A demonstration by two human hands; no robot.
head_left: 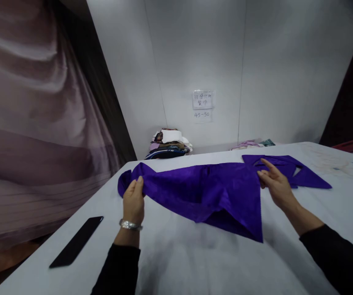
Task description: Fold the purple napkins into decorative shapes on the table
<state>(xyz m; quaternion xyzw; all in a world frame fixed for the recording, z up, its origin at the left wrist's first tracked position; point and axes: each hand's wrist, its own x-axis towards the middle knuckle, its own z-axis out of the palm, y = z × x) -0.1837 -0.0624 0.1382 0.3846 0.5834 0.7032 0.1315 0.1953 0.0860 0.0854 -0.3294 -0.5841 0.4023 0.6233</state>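
A purple cloth napkin [195, 188] with a slight sheen is stretched sideways between my two hands above the white table. My left hand [133, 200], with a silver bracelet at the wrist, pinches its left part between thumb and fingers. Beyond that grip a bunched end of the cloth curls to the left. My right hand [274, 184] pinches the upper right edge, its index finger pointing up and away. The lower right corner hangs down, and a fold gapes open along the bottom. Behind my right hand a second purple cloth [305, 176] lies loosely folded on the table.
A black phone-like slab [76, 241] lies on the white table [195, 266] at left. Against the wall sit a pile of folded fabrics [168, 145] and more cloths [247, 144]. A handwritten paper sign [203, 104] hangs above. Pinkish drapery [41, 123] hangs at the left.
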